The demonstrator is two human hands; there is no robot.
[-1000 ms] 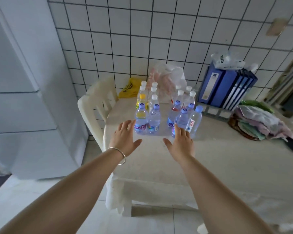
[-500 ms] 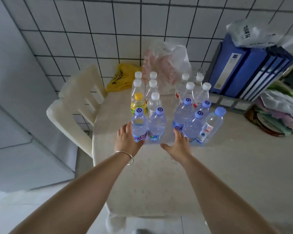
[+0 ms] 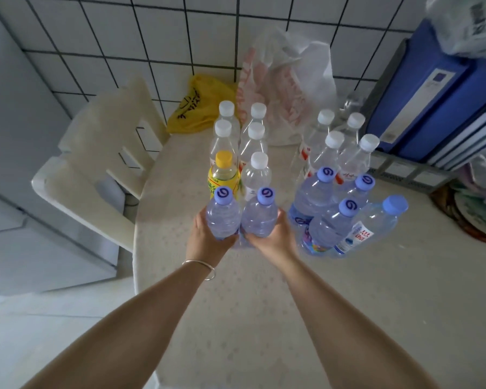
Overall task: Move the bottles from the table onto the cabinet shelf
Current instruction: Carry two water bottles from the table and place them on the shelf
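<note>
The fingers of the left hand [image 3: 208, 239] are wrapping around the lower body of a purple-capped water bottle [image 3: 223, 217] at the centre of the frame, clamped on it. The right hand [image 3: 275, 239] is gripping the neighbouring purple-capped bottle [image 3: 260, 219] the same way — the two bottles are touching side by side, upright; whether they are resting on the bench [image 3: 264, 304] or lifted cannot be told. A silver bangle [image 3: 204, 269] is circling the left wrist. Just behind are standing a yellow-capped drink bottle [image 3: 224, 175] and several white-capped clear bottles [image 3: 255, 175]. To the right, another cluster of purple-capped bottles [image 3: 316, 192] is standing — with one blue-capped bottle [image 3: 376, 223] leaning outward. Blue binders [image 3: 432, 94] are filling the upper right; a white chair [image 3: 96, 153] is sitting at the left.
</note>
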